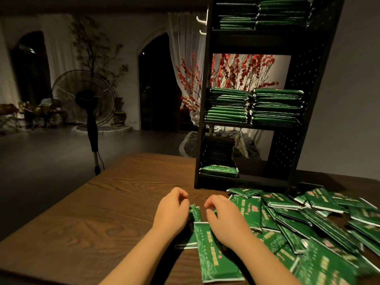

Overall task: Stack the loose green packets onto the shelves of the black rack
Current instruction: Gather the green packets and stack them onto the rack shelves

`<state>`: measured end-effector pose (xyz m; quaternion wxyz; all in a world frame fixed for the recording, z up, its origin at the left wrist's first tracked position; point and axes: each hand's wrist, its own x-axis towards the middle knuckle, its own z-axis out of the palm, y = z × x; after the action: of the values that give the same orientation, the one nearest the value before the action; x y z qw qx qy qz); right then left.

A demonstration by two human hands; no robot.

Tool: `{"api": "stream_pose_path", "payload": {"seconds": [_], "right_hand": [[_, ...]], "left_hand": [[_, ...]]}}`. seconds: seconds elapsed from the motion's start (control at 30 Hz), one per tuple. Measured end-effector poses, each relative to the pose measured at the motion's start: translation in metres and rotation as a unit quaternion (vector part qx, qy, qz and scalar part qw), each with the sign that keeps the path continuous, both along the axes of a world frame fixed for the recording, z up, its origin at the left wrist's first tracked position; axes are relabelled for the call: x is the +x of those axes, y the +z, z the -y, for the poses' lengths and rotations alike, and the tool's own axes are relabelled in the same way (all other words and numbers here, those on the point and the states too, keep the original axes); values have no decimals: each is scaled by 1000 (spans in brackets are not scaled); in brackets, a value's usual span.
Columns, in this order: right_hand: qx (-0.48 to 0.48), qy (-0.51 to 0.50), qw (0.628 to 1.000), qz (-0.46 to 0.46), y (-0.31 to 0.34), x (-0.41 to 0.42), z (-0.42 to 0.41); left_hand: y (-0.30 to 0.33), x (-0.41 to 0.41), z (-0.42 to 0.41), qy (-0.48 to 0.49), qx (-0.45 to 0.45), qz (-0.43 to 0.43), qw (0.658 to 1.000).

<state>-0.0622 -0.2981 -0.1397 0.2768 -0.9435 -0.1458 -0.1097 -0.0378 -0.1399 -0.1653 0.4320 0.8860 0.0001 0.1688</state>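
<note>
The loose green packets [308, 221] lie scattered over the right side of the wooden table [86, 212], overlapping one another in a messy spread that runs from the foot of the rack down to the near right corner. A small bunch of them [195, 212] sits between my two hands, standing on edge, with one long packet [216, 258] lying flat just in front of me and partly under my right wrist.

My left hand [171, 210] has its fingers [182, 195] curled in against the left side of that bunch, thumb toward it. My right hand [223, 213] mirrors it on the other side, fingers bent and touching the packets' right edge. Both hands seem to be squeezing the bunch between them, though the packets are mostly hidden behind my palms and I cannot tell how firm the hold is.

The black rack [308, 83] stands on the table just beyond the spread, tilted in my view. Its middle shelf carries two neat stacks [255, 108] side by side. The top shelf holds more stacked packets [263, 15], cut off by the frame. The bottom shelf has one dim stack at its left, with a packet [219, 170] lying at the front of it.

Beyond the table stands a pedestal fan [84, 99] on the floor, and branches of red blossoms [236, 70] show through the rack's open back.
</note>
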Motion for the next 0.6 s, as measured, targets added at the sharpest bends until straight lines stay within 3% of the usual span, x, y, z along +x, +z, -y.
{"api": "stream_pose_path", "payload": {"seconds": [0.13, 0.3, 0.5, 0.6], "right_hand": [[-49, 33, 998, -22, -16, -13, -9], [-75, 41, 996, -2, -32, 2, -25], [-84, 48, 995, -11, -33, 40, -50], [-88, 8, 995, -53, -32, 57, -58]], "left_hand": [[-16, -4, -14, 45, 69, -37, 996], [-17, -1, -4, 30, 158, -37, 986], [-10, 17, 6, -7, -17, -67, 998], [-8, 24, 6, -20, -54, -55, 997]]}}
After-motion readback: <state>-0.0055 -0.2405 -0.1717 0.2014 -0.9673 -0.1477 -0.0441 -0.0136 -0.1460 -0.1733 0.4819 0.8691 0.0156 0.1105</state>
